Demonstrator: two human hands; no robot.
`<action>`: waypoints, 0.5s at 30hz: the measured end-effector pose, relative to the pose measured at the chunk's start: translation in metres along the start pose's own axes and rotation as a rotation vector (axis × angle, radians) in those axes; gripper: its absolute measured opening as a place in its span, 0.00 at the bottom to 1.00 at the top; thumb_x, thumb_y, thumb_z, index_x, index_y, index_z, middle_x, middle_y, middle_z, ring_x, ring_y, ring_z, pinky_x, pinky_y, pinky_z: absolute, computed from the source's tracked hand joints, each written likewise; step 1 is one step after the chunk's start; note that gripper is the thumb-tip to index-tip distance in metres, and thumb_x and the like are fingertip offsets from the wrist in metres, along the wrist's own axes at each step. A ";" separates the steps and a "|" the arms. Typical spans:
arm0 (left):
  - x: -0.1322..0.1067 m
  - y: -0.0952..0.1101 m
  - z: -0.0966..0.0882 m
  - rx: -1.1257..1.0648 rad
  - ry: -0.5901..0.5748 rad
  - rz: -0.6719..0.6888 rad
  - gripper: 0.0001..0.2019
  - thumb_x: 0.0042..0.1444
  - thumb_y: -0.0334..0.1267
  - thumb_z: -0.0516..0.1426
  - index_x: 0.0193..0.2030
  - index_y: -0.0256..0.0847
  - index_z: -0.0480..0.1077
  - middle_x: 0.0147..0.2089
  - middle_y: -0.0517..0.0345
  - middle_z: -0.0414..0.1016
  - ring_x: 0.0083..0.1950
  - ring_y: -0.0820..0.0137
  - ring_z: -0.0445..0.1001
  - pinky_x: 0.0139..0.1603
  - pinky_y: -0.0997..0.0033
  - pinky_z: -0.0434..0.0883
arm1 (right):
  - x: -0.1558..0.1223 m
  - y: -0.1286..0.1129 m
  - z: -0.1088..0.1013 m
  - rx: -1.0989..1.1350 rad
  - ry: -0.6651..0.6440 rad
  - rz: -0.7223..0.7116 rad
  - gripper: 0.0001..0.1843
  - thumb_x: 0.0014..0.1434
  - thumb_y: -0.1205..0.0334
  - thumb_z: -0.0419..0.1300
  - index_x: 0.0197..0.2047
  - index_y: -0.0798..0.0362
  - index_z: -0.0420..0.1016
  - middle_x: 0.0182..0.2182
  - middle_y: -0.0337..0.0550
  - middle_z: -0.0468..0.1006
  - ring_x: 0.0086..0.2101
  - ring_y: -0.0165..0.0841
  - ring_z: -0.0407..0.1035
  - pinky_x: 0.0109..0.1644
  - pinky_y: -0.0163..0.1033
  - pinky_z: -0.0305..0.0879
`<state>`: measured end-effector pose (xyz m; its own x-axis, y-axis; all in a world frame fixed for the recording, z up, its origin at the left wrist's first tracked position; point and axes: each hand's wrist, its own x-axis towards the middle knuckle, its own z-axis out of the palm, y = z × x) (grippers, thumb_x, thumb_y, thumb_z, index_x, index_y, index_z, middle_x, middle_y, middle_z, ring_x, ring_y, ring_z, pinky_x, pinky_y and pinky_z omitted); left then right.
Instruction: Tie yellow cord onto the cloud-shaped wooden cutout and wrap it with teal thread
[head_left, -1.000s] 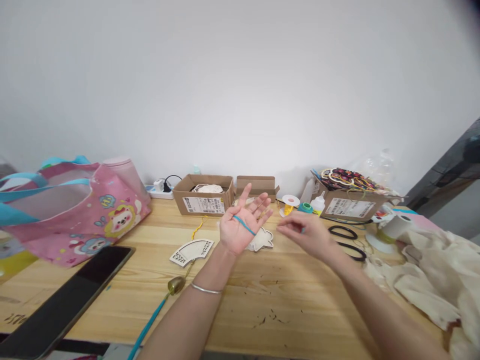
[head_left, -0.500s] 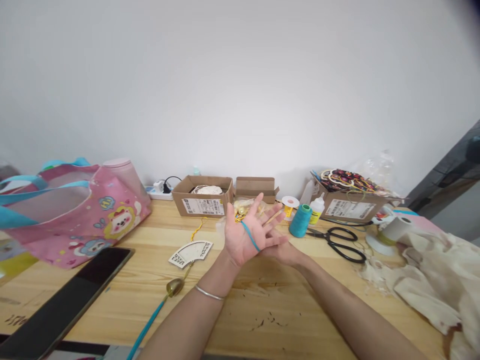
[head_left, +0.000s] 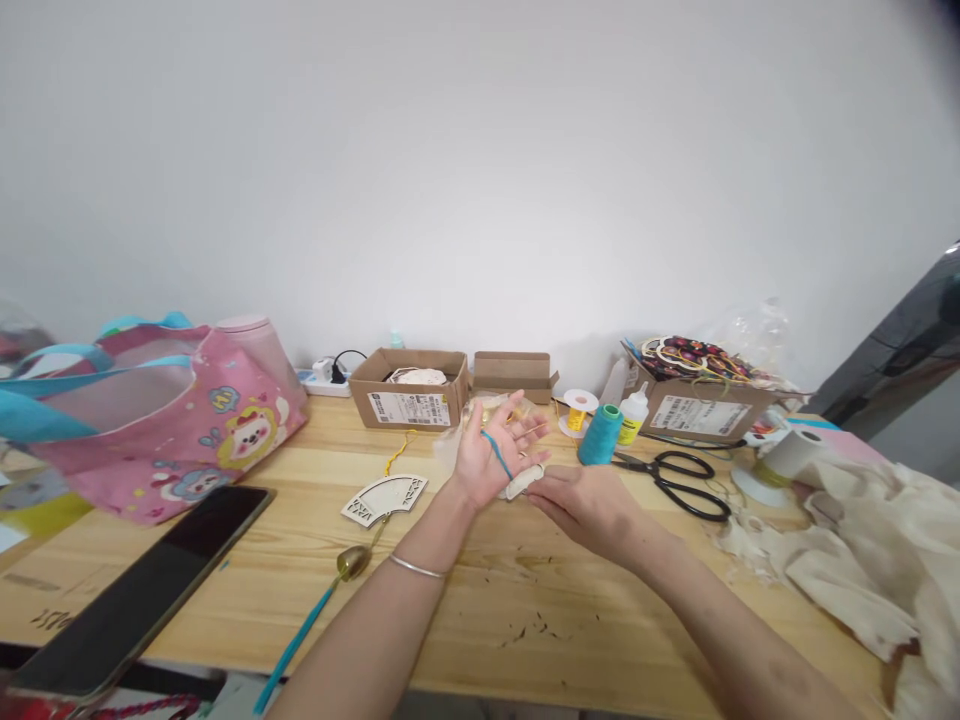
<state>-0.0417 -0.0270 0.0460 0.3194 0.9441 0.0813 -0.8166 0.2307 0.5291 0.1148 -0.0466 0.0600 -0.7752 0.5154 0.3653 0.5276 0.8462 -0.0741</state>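
My left hand [head_left: 491, 455] is palm up with its fingers spread. A turquoise cord [head_left: 496, 455] runs across its palm. Beside it, my right hand [head_left: 589, 505] is closed, its fingertips on a small flat cream piece [head_left: 525, 482] against the edge of the left hand. The cream piece is partly hidden, so its kind is unclear. On the table left of my wrists lies a cut-out fan-shaped plaque [head_left: 385, 500] with a yellow cord. Below it are a gold-coloured bell-shaped cap [head_left: 351, 563] and a turquoise tassel [head_left: 300, 640].
Behind my hands stand cardboard boxes [head_left: 409, 405] and a clear bag [head_left: 454, 450]. To the right are a turquoise thread cone [head_left: 600, 437], glue bottle [head_left: 634, 413], yellow spool [head_left: 577, 408], black scissors [head_left: 679, 480] and cream cloth [head_left: 862, 570]. A phone [head_left: 150, 590] and pink bag [head_left: 187, 420] lie left.
My right hand has come out from behind the left one and moved right, and the cream piece now shows at its fingertips. The left hand's fingers have curled slightly.
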 end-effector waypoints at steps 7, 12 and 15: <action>-0.004 -0.013 -0.001 0.027 -0.131 -0.249 0.38 0.44 0.66 0.38 0.51 0.39 0.63 0.42 0.45 0.72 0.41 0.58 0.70 0.40 0.54 0.64 | 0.042 0.013 -0.022 -0.131 -0.036 -0.067 0.10 0.55 0.59 0.53 0.29 0.49 0.74 0.27 0.39 0.73 0.24 0.25 0.62 0.22 0.32 0.44; -0.007 -0.013 -0.003 0.186 -0.323 -0.300 0.31 0.50 0.58 0.44 0.49 0.33 0.64 0.52 0.40 0.64 0.56 0.52 0.57 0.50 0.49 0.56 | 0.064 0.028 -0.030 0.028 -0.026 -0.090 0.07 0.53 0.61 0.56 0.30 0.49 0.75 0.26 0.36 0.73 0.24 0.24 0.63 0.23 0.30 0.46; -0.007 -0.012 -0.003 0.262 -0.366 -0.338 0.20 0.54 0.41 0.46 0.48 0.32 0.65 0.52 0.41 0.65 0.58 0.56 0.56 0.51 0.52 0.55 | 0.067 0.033 -0.027 0.146 -0.062 -0.060 0.07 0.52 0.63 0.56 0.31 0.50 0.75 0.27 0.36 0.74 0.27 0.25 0.64 0.26 0.29 0.51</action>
<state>-0.0360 -0.0359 0.0364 0.7263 0.6742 0.1337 -0.5081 0.3957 0.7650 0.0898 0.0121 0.1071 -0.8261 0.4667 0.3159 0.4271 0.8842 -0.1893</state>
